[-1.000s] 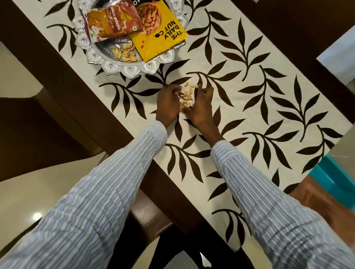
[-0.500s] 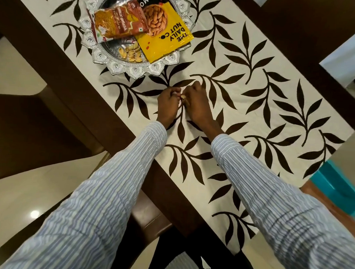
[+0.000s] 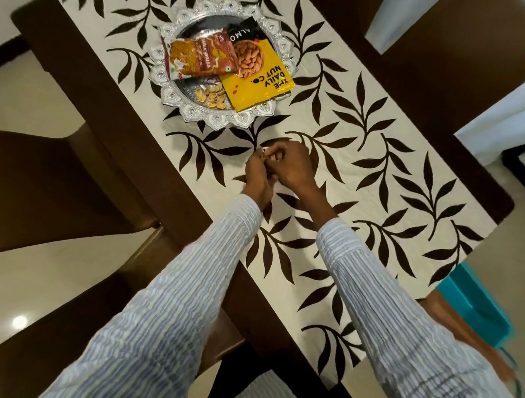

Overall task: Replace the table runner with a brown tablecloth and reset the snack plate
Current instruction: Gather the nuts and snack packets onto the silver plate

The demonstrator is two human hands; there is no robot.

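Note:
A cream table runner [image 3: 360, 178] with dark leaf print covers the dark wooden table [image 3: 81, 82]. On it at the far left stands a silver snack plate [image 3: 216, 119] holding an orange-red snack packet [image 3: 200, 59], a yellow almond packet [image 3: 256, 79] and a few loose nuts [image 3: 211, 95]. My left hand [image 3: 257, 176] and my right hand [image 3: 292, 165] are cupped together just below the plate. Both are closed around a small heap of loose nuts, a few of which show between the fingers.
A brown chair [image 3: 41, 191] stands left of the table and another chair seat [image 3: 191, 315] sits under my arms. A teal box [image 3: 471, 307] lies at the right beyond the runner's end. White chair backs [image 3: 389, 18] show at the top right.
The loose nuts that lay spread on the runner between my hands have been gathered. My hands have closed together around them and lifted slightly.

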